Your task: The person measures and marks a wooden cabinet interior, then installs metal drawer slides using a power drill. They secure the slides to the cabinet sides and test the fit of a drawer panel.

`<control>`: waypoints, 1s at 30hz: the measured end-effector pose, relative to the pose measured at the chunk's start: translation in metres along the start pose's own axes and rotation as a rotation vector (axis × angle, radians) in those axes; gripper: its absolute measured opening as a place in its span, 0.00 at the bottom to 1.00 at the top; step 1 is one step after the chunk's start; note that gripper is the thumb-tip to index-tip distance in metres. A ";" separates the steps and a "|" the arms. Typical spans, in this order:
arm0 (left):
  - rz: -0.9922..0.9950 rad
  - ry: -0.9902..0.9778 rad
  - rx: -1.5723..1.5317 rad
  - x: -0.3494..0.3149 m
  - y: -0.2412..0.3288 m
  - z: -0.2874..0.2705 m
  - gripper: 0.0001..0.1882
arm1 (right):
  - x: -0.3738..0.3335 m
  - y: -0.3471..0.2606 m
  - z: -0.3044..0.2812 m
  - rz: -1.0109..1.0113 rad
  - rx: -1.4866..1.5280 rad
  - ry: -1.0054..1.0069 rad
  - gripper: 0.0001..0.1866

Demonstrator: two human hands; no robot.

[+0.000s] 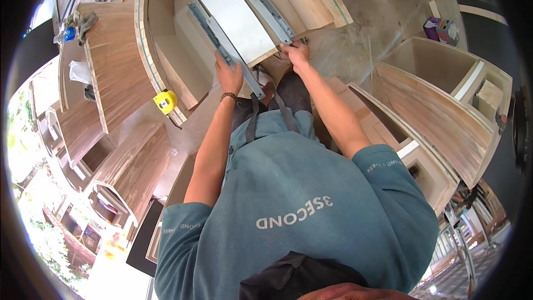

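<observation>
A white panel, apparently a drawer, sits inside an open wooden cabinet in front of me. Along its left side runs a grey metal drawer slide, extended toward me past the panel's near edge. My left hand is closed on this slide, thumb on top. A second drawer slide lies along the right side. My right hand is closed at that slide's near end, by the panel's near right corner; its fingertips are partly hidden.
A yellow tape measure rests on the cabinet's near left edge. Wooden cabinets stand at left, and another cabinet lies at right. On the floor at far right is a purple and grey box. A plastic bottle stands far left.
</observation>
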State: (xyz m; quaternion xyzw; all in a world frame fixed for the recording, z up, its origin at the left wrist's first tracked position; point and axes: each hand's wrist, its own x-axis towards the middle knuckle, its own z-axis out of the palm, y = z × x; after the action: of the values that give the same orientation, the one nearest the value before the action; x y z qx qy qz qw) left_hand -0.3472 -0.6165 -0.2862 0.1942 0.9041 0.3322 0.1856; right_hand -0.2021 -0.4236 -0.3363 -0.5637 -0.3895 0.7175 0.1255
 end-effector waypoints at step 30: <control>0.498 -0.362 0.875 0.030 0.051 0.013 0.62 | -0.022 0.058 0.040 0.169 0.289 -0.118 0.14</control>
State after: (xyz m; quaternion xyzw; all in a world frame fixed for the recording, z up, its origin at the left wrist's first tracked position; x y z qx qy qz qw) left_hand -0.3549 -0.5597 -0.2676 0.5164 0.8382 -0.0806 0.1560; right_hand -0.2156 -0.4923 -0.3584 -0.5276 -0.2401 0.8058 0.1214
